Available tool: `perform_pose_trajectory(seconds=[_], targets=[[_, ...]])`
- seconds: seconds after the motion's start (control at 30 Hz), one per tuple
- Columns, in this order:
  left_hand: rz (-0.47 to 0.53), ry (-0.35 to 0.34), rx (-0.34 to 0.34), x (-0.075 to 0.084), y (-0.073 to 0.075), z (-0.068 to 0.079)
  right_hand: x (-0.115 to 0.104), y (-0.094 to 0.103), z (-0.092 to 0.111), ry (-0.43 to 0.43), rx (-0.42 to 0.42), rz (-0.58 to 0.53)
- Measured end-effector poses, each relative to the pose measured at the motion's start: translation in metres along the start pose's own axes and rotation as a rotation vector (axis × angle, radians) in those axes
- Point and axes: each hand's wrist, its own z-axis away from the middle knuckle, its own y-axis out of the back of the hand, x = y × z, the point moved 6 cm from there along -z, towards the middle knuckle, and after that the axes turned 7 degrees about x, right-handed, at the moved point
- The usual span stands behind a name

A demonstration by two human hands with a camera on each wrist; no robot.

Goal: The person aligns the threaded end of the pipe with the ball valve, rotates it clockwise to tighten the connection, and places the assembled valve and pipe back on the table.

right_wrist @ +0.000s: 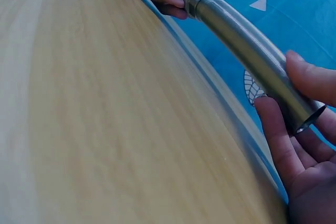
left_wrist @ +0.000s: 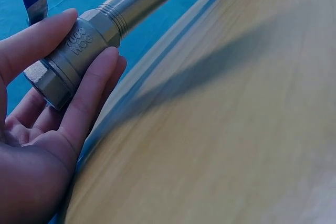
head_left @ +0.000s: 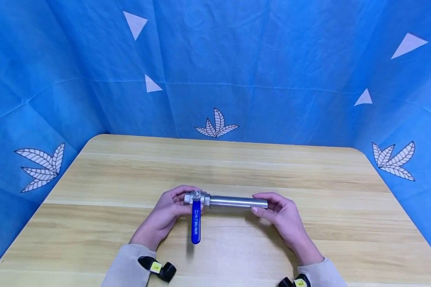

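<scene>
A metal ball valve (head_left: pixel 205 199) with a long blue lever handle (head_left: pixel 196 223) is joined at its right side to a shiny steel pipe (head_left: pixel 233 201). My left hand (head_left: pixel 167 215) holds the valve body between thumb and fingers. At the pipe's far right end, my right hand (head_left: pixel 281 215) pinches it with thumb and fingers. In the left wrist view, threads show where the pipe meets the valve body (left_wrist: pixel 81 48). The pipe's open end (right_wrist: pixel 311 119) faces out by the right palm. Valve and pipe are held level above the table, and the lever points toward me.
The pale wooden table (head_left: pixel 237 167) has rounded far corners. Blue cloth (head_left: pixel 215 52) with white triangles and leaf prints hangs behind it and at both sides. A black strap camera (head_left: pixel 158 268) sits on the left sleeve, another (head_left: pixel 295 282) on the right.
</scene>
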Motion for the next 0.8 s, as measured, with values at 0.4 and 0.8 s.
perform_pose_trajectory(seconds=[0.4,0.8], targets=[[0.002,-0.017,-0.001,0.0001,0.0004,-0.0002,0.0019,-0.002,-0.0002,-0.035,-0.01,0.014],[0.012,-0.016,0.002,0.0006,0.0002,0.001,-0.0009,-0.0026,0.0028,-0.028,-0.016,0.066]])
